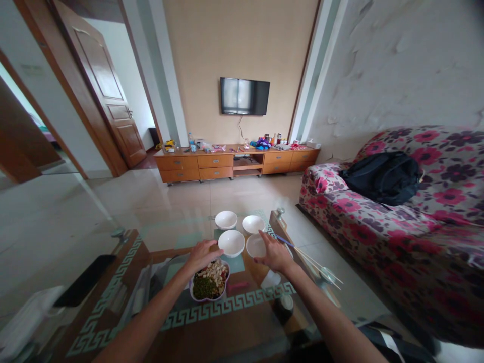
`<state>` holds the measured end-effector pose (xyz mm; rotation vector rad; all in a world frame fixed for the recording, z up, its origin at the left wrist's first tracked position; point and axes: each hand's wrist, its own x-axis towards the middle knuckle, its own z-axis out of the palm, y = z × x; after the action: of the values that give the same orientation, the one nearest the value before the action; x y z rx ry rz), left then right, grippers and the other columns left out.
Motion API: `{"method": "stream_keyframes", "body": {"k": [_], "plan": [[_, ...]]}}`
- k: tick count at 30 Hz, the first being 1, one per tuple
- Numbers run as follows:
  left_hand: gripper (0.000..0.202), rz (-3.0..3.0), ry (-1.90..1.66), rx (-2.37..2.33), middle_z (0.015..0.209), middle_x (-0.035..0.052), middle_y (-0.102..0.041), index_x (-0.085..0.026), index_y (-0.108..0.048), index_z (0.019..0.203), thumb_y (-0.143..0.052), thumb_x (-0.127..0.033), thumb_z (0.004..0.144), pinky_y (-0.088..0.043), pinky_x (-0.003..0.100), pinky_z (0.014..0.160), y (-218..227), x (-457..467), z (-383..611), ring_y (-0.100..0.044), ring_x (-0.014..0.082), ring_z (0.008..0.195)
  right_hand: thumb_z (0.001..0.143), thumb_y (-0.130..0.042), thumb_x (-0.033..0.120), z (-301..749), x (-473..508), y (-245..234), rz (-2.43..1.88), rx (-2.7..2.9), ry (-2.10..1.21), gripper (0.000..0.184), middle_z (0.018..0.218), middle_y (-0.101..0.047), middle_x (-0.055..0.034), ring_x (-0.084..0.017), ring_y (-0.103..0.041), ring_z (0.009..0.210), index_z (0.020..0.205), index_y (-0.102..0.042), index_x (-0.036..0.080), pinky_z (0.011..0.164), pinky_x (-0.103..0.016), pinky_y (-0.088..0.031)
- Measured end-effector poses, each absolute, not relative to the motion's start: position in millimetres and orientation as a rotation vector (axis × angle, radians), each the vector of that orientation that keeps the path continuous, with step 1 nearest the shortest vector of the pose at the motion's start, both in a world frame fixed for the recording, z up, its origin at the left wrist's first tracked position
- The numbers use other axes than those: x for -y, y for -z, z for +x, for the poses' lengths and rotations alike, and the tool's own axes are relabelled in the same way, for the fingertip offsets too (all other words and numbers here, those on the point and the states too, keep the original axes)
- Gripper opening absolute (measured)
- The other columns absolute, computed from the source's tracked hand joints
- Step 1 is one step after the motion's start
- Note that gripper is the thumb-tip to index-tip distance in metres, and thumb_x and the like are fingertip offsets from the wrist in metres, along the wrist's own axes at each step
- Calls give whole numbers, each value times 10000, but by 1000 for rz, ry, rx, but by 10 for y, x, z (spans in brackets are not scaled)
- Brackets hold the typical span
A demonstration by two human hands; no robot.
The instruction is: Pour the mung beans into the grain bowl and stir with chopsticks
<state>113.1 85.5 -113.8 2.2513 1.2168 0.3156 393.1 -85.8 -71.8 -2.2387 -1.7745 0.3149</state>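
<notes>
Several white bowls stand on the glass table [113, 242]: two at the back [226, 219] [252, 224] and two nearer [231, 242] [255, 246]. My left hand [201, 254] rests on the far rim of a flower-shaped dish [209, 282] filled with mixed dried ingredients, fingers curled over the edge. My right hand [273, 253] lies with fingers stretched on the right near bowl, touching its rim.
Chopsticks and a spoon [317, 267] lie at the table's right edge. A black phone [83, 286] sits at the left. A floral sofa [397, 222] with a black backpack [383, 176] stands right. A TV cabinet [234, 161] lines the far wall.
</notes>
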Motion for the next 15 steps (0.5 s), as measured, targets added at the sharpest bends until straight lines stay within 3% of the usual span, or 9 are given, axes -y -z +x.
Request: {"method": "stream_keyframes", "body": {"k": [4, 6, 10, 12, 15], "plan": [[546, 2331, -382, -1151, 1349, 167, -747, -208, -783, 1215, -705, -629, 877, -498, 491, 1127, 1115, -932, 1174, -675, 380, 1262, 816, -909, 414, 4014, 807, 786, -2194, 1764, -297, 1069, 1688, -488, -204, -394, -601, 1444, 1712, -368, 196, 1195, -448, -483], [571, 2309, -530, -1187, 1415, 173, -709, -194, -732, 1309, -640, -609, 928, -476, 494, 1171, 1092, -1055, 1226, -648, 366, 1315, 816, -908, 400, 4041, 782, 809, -2188, 1745, -298, 1060, 1687, -487, -205, -394, -611, 1433, 1706, -374, 188, 1193, -451, -486], [691, 2246, -606, -1177, 1700, 188, -455, -163, -530, 1567, -511, -566, 1005, -323, 504, 1313, 1081, -1348, 1415, -372, 348, 1609, 810, -914, 369, 4048, 739, 856, -2161, 1730, -313, 1052, 1682, -487, -218, -384, -614, 1436, 1697, -387, 163, 1184, -440, -499], [642, 2273, -507, -1103, 1722, 174, -424, -186, -592, 1513, -513, -571, 1005, -310, 515, 1321, 1106, -1431, 1509, -305, 354, 1643, 810, -919, 379, 4051, 718, 866, -2147, 1728, -306, 1055, 1674, -500, -216, -379, -609, 1443, 1697, -387, 170, 1183, -444, -501], [514, 2329, -472, -1017, 1694, 154, -454, -209, -706, 1342, -568, -545, 979, -357, 490, 1300, 1167, -1427, 1591, -353, 354, 1619, 878, -859, 509, 4143, 704, 813, -2152, 1702, -279, 986, 1656, -522, -226, -392, -583, 1466, 1687, -414, 163, 1192, -471, -489]]}}
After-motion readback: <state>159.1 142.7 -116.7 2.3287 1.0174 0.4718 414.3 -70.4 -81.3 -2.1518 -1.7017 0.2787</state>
